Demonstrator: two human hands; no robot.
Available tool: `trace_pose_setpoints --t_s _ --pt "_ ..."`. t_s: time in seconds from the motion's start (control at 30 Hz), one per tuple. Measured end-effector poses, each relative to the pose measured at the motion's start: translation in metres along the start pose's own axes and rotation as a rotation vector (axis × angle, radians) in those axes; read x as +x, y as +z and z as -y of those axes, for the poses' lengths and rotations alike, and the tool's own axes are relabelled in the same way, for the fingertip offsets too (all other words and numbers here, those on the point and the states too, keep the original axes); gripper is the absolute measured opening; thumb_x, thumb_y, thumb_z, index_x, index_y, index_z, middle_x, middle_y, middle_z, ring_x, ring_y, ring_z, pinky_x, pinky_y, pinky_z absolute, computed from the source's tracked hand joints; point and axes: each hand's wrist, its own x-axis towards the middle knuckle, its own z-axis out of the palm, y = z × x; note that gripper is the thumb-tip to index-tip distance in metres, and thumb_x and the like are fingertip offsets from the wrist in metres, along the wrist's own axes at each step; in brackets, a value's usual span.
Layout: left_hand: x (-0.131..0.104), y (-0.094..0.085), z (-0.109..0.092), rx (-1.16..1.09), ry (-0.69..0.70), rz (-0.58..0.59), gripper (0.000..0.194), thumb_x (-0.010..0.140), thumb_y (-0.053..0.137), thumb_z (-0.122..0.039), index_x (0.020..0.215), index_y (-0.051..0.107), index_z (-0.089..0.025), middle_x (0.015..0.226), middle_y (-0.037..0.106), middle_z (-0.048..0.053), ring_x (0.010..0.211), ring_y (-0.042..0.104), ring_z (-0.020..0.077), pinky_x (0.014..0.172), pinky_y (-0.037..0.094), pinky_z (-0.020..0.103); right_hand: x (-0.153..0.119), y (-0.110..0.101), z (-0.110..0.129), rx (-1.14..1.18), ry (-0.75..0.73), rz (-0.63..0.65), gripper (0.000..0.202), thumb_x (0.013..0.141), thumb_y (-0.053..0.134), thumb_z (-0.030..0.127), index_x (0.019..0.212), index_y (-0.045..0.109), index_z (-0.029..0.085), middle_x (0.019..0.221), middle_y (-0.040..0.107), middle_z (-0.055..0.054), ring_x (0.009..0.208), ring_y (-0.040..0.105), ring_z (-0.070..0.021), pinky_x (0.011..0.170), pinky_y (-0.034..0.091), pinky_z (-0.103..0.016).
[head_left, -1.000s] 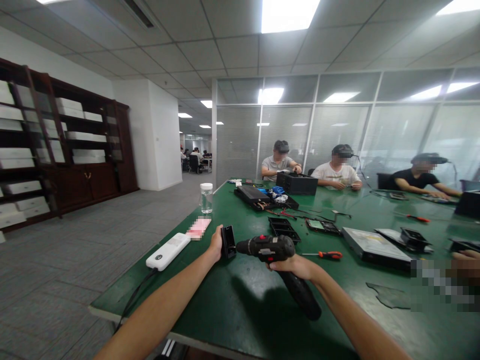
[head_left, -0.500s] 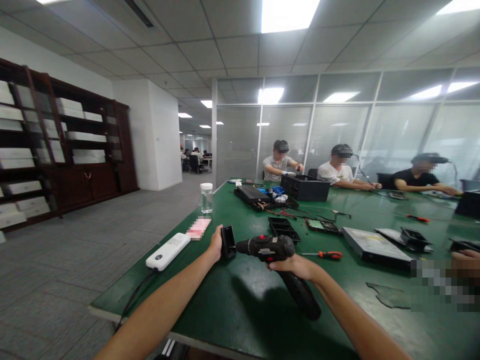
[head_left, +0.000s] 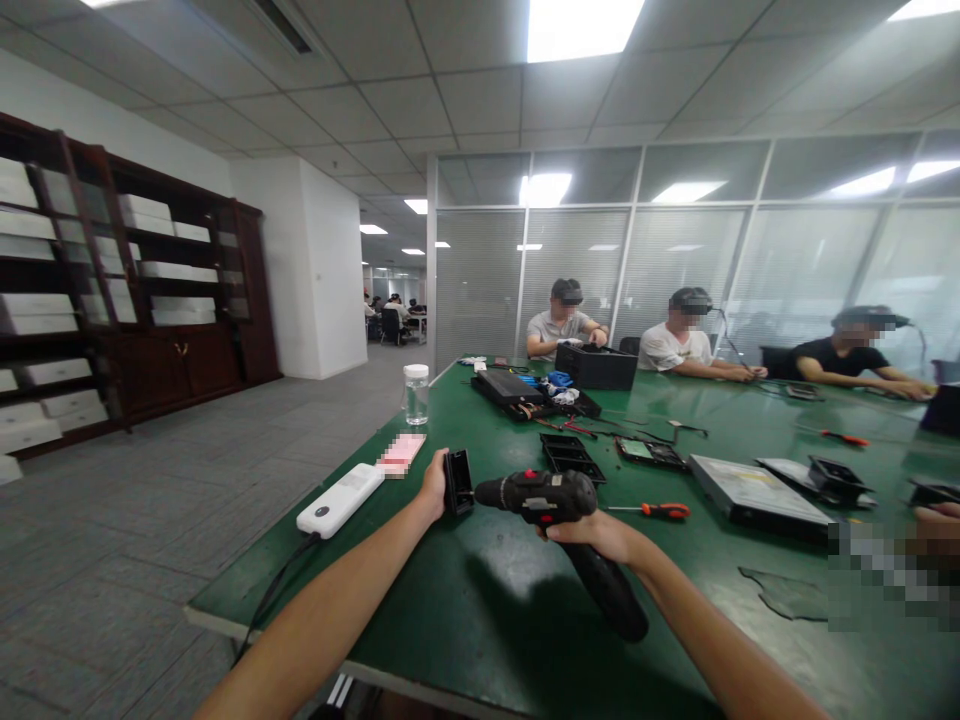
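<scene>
My left hand (head_left: pixel 434 484) is closed around the left side of a small black plastic frame (head_left: pixel 459 482), tilted up above the table. In my right hand (head_left: pixel 592 535) is a black cordless drill (head_left: pixel 541 495), its grip slanting down to the right. The drill's tip points left into the lower part of the frame; whether the bit touches a screw I cannot make out. Just behind the drill lies another black plastic frame (head_left: pixel 571 458). To its right rests a screwdriver (head_left: pixel 664 510) with an orange and black handle.
On the green table (head_left: pixel 405 610) are a white power bank (head_left: pixel 341 500) with a cable, a clear jar (head_left: pixel 416 395), a silver drive (head_left: pixel 757 492), a circuit board (head_left: pixel 649 452) and a black case (head_left: pixel 596 366). Several people sit across the table; a co-worker's hand shows at the right edge.
The view has shifted slightly. The frame and drill keep almost the same position against each other. Across the table, the black case has turned a little under a co-worker's hands.
</scene>
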Motion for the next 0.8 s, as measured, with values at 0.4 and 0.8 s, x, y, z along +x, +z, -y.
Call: trace_pose_setpoints --t_s 0.4,0.8 --pt "-0.0014 -0.0016 -0.0076 -0.065 0.012 0.007 0.032 0.066 0.054 -0.049 0.062 0.051 -0.018 0.050 0.051 -0.001 0.041 0.049 0.0144 0.044 0.041 0.027 -0.0043 0.0017 0.0010 0.082 -0.008 -0.037 0.032 0.071 0.063 0.036 0.092 0.062 0.012 0.090 0.061 -0.006 0.088 0.055 -0.0216 0.086 0.040 -0.037" --pt "-0.0011 -0.0028 -0.0057 -0.019 -0.031 0.040 0.035 0.065 0.054 -0.051 0.062 0.054 -0.017 0.051 0.052 0.001 0.044 0.050 0.0155 0.045 0.041 0.028 -0.0056 0.0016 -0.0037 0.166 -0.015 -0.056 0.031 0.071 0.062 0.035 0.090 0.062 0.011 0.088 0.062 -0.008 0.086 0.055 -0.0217 0.084 0.040 -0.037"
